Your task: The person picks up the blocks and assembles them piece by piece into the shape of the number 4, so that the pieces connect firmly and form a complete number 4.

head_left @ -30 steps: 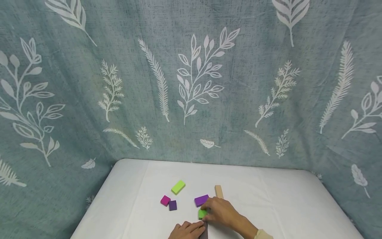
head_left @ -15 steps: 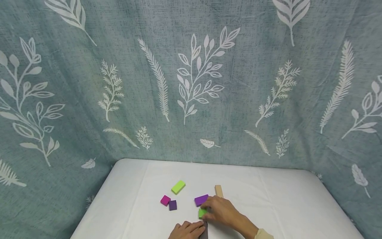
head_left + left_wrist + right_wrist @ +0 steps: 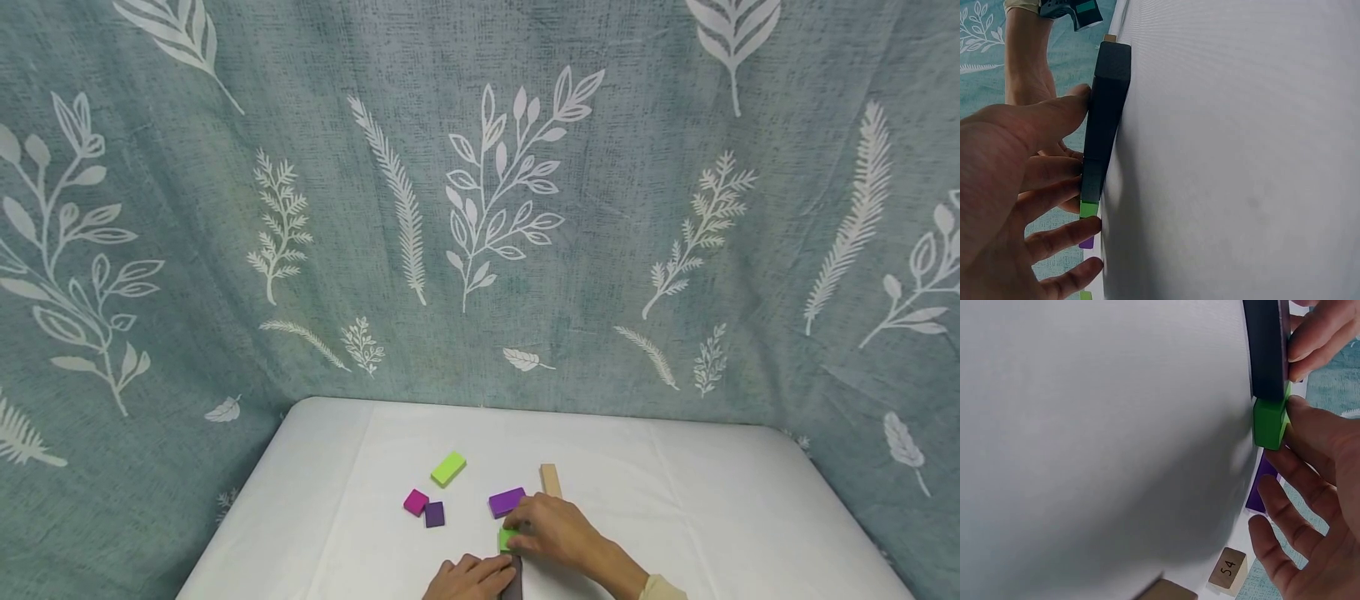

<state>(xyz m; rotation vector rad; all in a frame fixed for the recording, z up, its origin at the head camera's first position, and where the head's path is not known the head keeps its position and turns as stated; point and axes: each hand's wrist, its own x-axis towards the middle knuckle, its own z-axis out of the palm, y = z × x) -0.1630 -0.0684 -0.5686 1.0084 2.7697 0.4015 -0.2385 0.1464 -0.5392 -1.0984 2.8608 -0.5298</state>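
A long dark block (image 3: 513,581) lies on the white table near the front. My left hand (image 3: 471,577) rests on it from the left, fingers loosely extended; in the left wrist view its thumb and fingertips touch the dark block. A bright green block (image 3: 1269,424) butts against the dark block's far end. My right hand (image 3: 558,533) holds the green block between thumb and index finger, its other fingers spread loosely. Just beyond lies a purple block (image 3: 507,502), partly behind the right fingers.
Left of the hands are a magenta block (image 3: 416,502), a dark purple block (image 3: 434,515) and a lime block (image 3: 448,469). A wooden block (image 3: 551,480) lies beyond the right hand; the right wrist view shows one marked block (image 3: 1229,570). A patterned curtain (image 3: 480,208) hangs behind the table.
My right thumb has shifted slightly away from the dark block, onto the green block. The left hand and the other blocks stay where they were.
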